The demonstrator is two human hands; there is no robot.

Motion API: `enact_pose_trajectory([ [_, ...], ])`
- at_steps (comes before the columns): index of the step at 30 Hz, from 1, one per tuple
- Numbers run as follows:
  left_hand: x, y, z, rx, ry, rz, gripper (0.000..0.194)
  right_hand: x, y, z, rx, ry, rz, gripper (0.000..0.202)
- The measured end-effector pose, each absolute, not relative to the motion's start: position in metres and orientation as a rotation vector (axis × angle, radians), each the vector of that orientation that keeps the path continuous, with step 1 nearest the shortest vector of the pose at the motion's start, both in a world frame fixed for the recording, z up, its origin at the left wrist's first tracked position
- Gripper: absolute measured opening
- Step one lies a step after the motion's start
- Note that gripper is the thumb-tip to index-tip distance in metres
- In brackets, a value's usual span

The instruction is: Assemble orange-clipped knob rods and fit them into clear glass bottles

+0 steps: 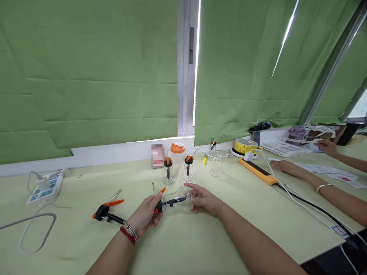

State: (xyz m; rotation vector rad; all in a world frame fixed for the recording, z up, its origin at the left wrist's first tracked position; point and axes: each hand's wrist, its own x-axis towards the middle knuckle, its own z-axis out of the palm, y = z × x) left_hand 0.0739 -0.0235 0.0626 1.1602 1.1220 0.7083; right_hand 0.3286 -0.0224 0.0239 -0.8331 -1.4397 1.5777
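Note:
Over the near table, my left hand (145, 214) is closed round a black dispenser lid (159, 205) with an orange lever and a thin metal spout. The lid sits at the neck of a clear bottle (187, 195), tilted onto its side, and its black stem lies inside. Whether the lid is fastened I cannot tell. My right hand (207, 199) grips the bottle's wide base. A second loose lid (102, 212) of the same kind lies by my left wrist. Two similar lidded bottles, a left one (169, 176) and a right one (188, 173), stand upright behind.
An orange-lidded cup (177, 154) stands by the window wall. Further right are clear glassware (215, 173), a yellow round container (246, 146) and an orange power strip (257, 172) with cables. A white power strip (46, 187) lies left. Another person's hands (289, 168) work over papers.

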Motion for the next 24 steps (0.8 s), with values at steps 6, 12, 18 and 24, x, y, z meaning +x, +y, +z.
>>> enact_pose_trajectory([
  [6, 0.0736, -0.0232, 0.0592, 1.187, 1.119, 0.702, 0.047, 0.3262, -0.0204, 0.0215, -0.921, -1.433, 1.587, 0.066],
  [12, 0.0733, -0.0241, 0.0582, 1.184, 1.117, 0.690, 0.047, 0.3230, -0.0169, 0.0167, -0.975, -1.477, 1.506, 0.059],
  [18, 0.0713, -0.0199, 0.0561, 1.188, 1.134, 0.697, 0.047, 0.3215, -0.0169, 0.0147, -0.933, -1.454, 1.423, 0.065],
  [24, 0.0708, -0.0183, 0.0565, 1.176, 1.142, 0.711, 0.047, 0.3255, -0.0203, 0.0180, -0.845, -1.475, 1.556, 0.081],
])
